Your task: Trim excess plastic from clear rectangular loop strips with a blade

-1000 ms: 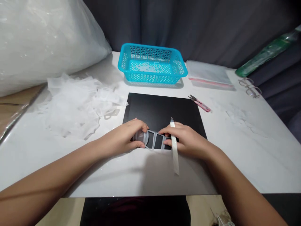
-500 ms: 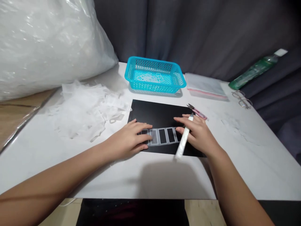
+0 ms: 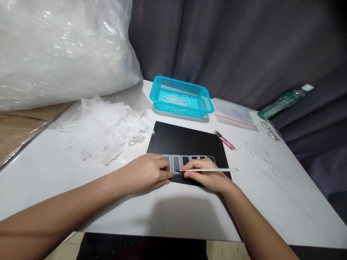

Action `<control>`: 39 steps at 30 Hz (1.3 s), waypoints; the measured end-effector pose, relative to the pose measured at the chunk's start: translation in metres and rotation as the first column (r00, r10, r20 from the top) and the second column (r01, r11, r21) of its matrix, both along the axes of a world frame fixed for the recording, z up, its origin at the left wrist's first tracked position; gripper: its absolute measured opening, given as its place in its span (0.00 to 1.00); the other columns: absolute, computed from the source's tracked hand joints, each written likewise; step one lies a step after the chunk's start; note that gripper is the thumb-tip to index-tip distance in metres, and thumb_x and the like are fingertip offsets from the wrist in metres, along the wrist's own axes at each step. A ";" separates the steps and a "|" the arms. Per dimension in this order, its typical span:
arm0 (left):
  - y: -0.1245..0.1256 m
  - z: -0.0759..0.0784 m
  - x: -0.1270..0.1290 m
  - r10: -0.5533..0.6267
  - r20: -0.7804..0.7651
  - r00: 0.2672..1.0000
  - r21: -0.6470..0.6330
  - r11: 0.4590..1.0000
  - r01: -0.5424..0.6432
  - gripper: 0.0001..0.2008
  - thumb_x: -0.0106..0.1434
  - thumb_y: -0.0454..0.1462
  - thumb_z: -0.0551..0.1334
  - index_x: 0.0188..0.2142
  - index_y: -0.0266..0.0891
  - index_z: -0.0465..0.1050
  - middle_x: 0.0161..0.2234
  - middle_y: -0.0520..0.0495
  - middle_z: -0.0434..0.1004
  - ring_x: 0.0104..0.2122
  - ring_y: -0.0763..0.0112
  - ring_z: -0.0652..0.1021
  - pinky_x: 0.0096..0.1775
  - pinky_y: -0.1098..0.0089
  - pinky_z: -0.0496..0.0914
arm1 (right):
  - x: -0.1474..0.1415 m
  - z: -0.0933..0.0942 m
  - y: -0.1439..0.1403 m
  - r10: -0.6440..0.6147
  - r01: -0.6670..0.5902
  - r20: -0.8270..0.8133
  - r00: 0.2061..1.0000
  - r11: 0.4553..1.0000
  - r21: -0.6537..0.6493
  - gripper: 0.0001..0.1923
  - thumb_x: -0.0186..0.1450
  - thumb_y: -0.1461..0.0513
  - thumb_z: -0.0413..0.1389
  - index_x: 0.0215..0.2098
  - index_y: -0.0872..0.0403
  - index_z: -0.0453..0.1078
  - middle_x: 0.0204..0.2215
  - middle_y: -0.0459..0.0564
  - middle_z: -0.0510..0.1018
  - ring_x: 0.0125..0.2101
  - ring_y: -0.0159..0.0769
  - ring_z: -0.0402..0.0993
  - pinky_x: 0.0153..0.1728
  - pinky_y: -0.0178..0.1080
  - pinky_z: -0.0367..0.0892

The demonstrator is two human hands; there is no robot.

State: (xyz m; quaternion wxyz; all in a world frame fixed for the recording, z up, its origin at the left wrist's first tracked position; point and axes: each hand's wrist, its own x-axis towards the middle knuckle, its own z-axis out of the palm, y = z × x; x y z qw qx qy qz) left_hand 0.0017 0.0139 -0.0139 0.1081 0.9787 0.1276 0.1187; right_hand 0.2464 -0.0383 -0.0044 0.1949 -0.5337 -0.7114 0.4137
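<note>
A translucent strip of white-framed rectangles point(image 3: 176, 164) lies across a black sheet point(image 3: 187, 139) on the table. My left hand point(image 3: 151, 171) rests on the strip's left end, fingers slightly bent and pressing it down. In my right hand point(image 3: 207, 175) is a slim white pen-like tool point(image 3: 222, 169) with a dark tip, held nearly level. Its tip meets the strip near the second rectangle from the left, close to my left fingertips. My right hand hides part of the strip's lower edge.
A heap of translucent pieces point(image 3: 100, 133) lies left of the sheet, beneath a large plastic bag point(image 3: 65, 54). Behind the sheet stands a blue basket point(image 3: 184, 108). Pink-handled thread snips point(image 3: 225, 140), plastic bags point(image 3: 235, 115), glasses point(image 3: 272, 131) and a green bottle point(image 3: 283, 104) are to the right.
My right hand has moved left and nearer, turning the tool so its dark tip reaches the strip. My left fingers have drawn in and bent. The camera view has shifted slightly.
</note>
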 end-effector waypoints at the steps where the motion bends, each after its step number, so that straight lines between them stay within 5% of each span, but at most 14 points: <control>1: 0.000 0.001 0.000 0.003 -0.023 1.000 0.003 1.000 -0.003 0.11 0.67 0.37 0.58 0.46 0.42 0.76 0.37 0.45 0.76 0.34 0.63 0.75 0.36 0.64 0.68 | 0.000 0.000 0.000 -0.004 0.004 -0.014 1.000 1.000 -0.009 0.06 0.64 0.60 0.58 0.37 0.51 0.77 0.30 0.46 0.82 0.31 0.33 0.78 0.31 0.33 0.68; 17: -0.001 0.009 0.000 0.024 -0.053 0.998 -0.124 0.992 -0.030 0.13 0.66 0.35 0.56 0.47 0.43 0.75 0.38 0.45 0.73 0.36 0.63 0.73 0.40 0.63 0.67 | -0.008 -0.001 -0.002 0.021 -0.023 -0.036 0.999 0.999 -0.041 0.08 0.67 0.60 0.55 0.38 0.52 0.76 0.27 0.45 0.82 0.29 0.31 0.77 0.31 0.32 0.68; 23: 0.000 0.010 0.000 0.039 -0.075 0.996 -0.189 0.981 -0.053 0.16 0.63 0.32 0.57 0.49 0.45 0.75 0.37 0.46 0.71 0.35 0.64 0.72 0.40 0.63 0.66 | -0.010 0.002 -0.004 0.071 -0.092 0.116 0.991 0.978 0.186 0.08 0.66 0.61 0.55 0.34 0.53 0.76 0.29 0.47 0.80 0.30 0.32 0.74 0.34 0.35 0.64; 32: 0.000 0.015 -0.005 0.010 -0.091 0.996 -0.256 0.966 -0.033 0.18 0.61 0.31 0.58 0.49 0.44 0.74 0.38 0.46 0.71 0.37 0.64 0.72 0.42 0.64 0.66 | -0.011 -0.002 -0.006 0.126 -0.156 0.138 0.982 0.959 0.235 0.05 0.66 0.60 0.57 0.37 0.51 0.75 0.31 0.46 0.80 0.34 0.33 0.74 0.38 0.35 0.65; 37: -0.001 0.017 -0.007 0.008 -0.079 0.997 -0.278 0.960 -0.030 0.21 0.60 0.29 0.58 0.51 0.46 0.73 0.38 0.47 0.70 0.40 0.64 0.72 0.44 0.65 0.67 | -0.017 -0.014 -0.009 0.156 -0.268 0.282 0.947 0.867 0.421 0.07 0.68 0.62 0.53 0.38 0.50 0.74 0.44 0.50 0.77 0.45 0.39 0.70 0.44 0.40 0.66; 39: -0.001 0.019 -0.006 0.014 -0.090 0.996 -0.289 0.956 -0.040 0.23 0.57 0.28 0.57 0.51 0.45 0.73 0.39 0.46 0.70 0.40 0.64 0.73 0.44 0.65 0.68 | -0.014 -0.019 -0.006 0.110 -0.249 0.299 0.948 0.841 0.481 0.09 0.69 0.63 0.51 0.37 0.48 0.73 0.41 0.49 0.78 0.44 0.39 0.71 0.45 0.42 0.66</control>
